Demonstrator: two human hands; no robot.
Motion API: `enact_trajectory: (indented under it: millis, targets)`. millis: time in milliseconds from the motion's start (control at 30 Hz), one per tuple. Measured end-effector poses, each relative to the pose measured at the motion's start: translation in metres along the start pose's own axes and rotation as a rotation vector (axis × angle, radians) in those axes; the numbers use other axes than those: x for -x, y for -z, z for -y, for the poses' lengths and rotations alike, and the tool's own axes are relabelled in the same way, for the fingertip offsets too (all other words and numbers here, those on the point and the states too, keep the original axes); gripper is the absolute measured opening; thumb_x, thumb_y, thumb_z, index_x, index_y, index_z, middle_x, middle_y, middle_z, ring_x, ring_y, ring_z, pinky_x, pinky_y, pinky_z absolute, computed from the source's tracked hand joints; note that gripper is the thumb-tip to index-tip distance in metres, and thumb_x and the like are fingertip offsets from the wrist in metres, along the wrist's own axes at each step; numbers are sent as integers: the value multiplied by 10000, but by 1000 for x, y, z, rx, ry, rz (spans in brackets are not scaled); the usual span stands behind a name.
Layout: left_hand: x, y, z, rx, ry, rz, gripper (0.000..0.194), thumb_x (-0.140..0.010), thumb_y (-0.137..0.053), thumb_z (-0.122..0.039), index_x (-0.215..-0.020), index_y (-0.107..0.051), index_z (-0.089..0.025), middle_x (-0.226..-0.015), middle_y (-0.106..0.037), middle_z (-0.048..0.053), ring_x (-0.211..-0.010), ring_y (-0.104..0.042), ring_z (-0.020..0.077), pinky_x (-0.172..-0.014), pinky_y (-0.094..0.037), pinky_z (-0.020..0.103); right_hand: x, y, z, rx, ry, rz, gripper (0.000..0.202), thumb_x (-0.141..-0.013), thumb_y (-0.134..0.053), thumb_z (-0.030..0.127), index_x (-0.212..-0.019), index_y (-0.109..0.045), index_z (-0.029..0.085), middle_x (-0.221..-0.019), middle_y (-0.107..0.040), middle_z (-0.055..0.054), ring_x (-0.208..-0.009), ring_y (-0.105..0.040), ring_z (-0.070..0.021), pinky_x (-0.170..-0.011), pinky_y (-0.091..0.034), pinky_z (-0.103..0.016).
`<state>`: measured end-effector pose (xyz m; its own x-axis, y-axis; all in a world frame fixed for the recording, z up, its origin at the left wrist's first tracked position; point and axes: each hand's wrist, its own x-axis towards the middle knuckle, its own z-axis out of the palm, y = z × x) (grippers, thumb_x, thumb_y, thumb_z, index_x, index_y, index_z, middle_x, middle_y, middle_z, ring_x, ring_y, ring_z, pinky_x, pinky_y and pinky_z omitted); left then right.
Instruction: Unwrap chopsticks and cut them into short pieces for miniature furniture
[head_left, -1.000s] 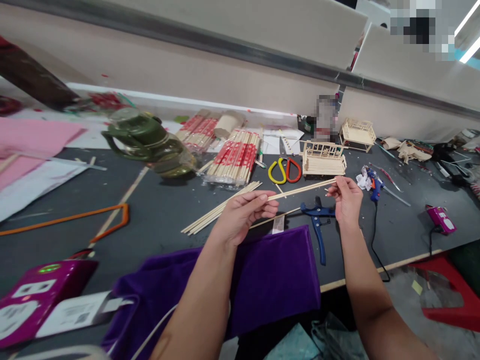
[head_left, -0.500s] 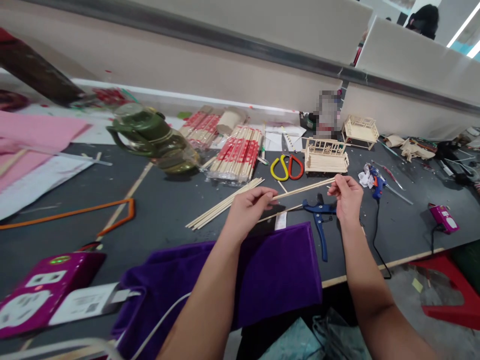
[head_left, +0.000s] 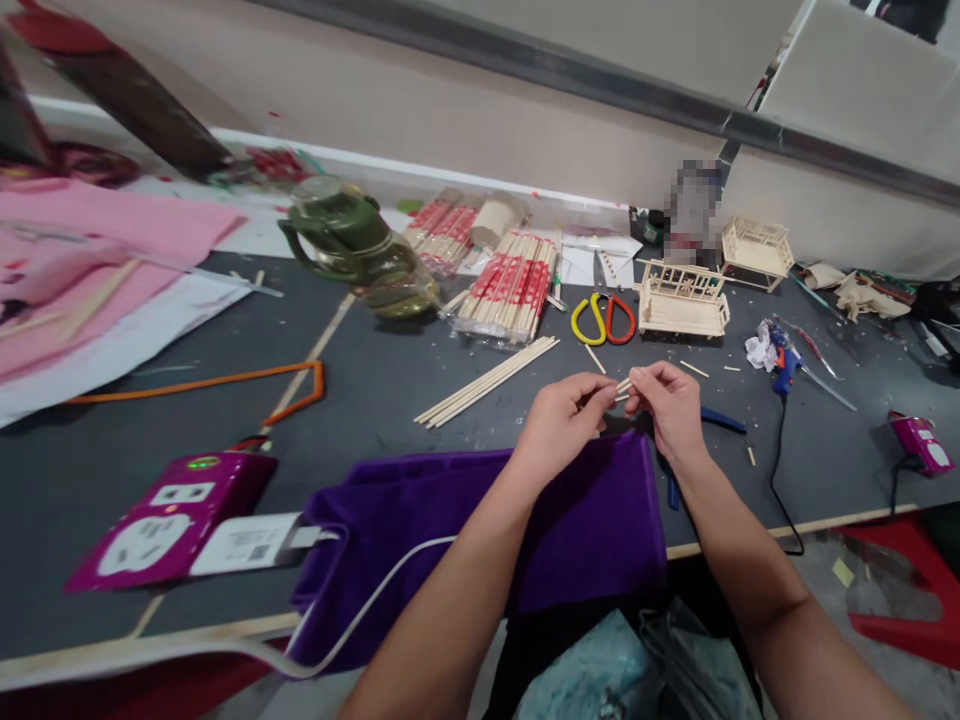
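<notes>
Pinching sticks point(head_left: 623, 387) with left hand point(head_left: 561, 422) and right hand point(head_left: 670, 408), near table's front edge point(head_left: 847, 521); likely light, stiff, brittle: grip ends.

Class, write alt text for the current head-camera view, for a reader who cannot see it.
Two bare hands, left and right, pinch short wooden sticks over a dark worktable. Beyond them lie loose sticks, scissors and a miniature wooden bench.
</notes>
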<state>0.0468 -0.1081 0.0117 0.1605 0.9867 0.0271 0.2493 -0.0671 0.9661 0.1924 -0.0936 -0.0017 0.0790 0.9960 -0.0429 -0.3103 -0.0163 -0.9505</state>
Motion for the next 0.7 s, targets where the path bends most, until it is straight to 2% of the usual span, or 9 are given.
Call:
enact_trajectory:
  millis: [100, 167, 300, 467, 700]
  targets:
    - [0, 5, 1, 234, 154, 132, 270, -812, -669, -425, -855, -700, -160, -558, -590, -16, -428, -499, 103, -408, -378, 202, 0, 1, 1, 6, -30, 33, 296, -687, -821, 400, -631, -624, 186, -536, -637, 52, -407, -549, -75, -416, -497, -187]
    - [-1, 5, 1, 337, 207, 163, 289, -777, -710, -443, -800, -680, -156, -524, -571, -24, -407, -479, 90, -384, -370, 192, -1, 3, 2, 13, -49, 55, 302, -684, -823, 406, -632, -621, 187, -551, -651, 46, -409, -549, -73, -414, -497, -185]
    - [-2, 1, 0, 469, 263, 176, 280, -740, -760, -412, -757, -669, -148, -557, -599, -14, -422, -495, 78, -370, -386, 180, -1, 5, 3, 38, -41, 80, 283, -697, -817, 402, -652, -634, 190, -568, -667, 41, -414, -556, -71, -424, -502, -183]
    - [-4, -6, 2, 591, 305, 172, 317, -686, -826, -397, -759, -672, -130, -611, -637, 10, -489, -591, 106, -409, -476, 193, -5, 11, 4, 69, 3, 64, 275, -711, -812, 394, -659, -633, 192, -539, -646, 52, -407, -545, -71, -421, -492, -182]
    - [-7, -8, 9, 703, 391, 249, 318, -637, -882, -364, -764, -716, -125, -668, -681, 31, -518, -632, 108, -449, -519, 190, -9, 19, 7, 120, -51, 127, 296, -713, -813, 418, -665, -631, 189, -530, -643, 48, -405, -543, -74, -422, -479, -181]
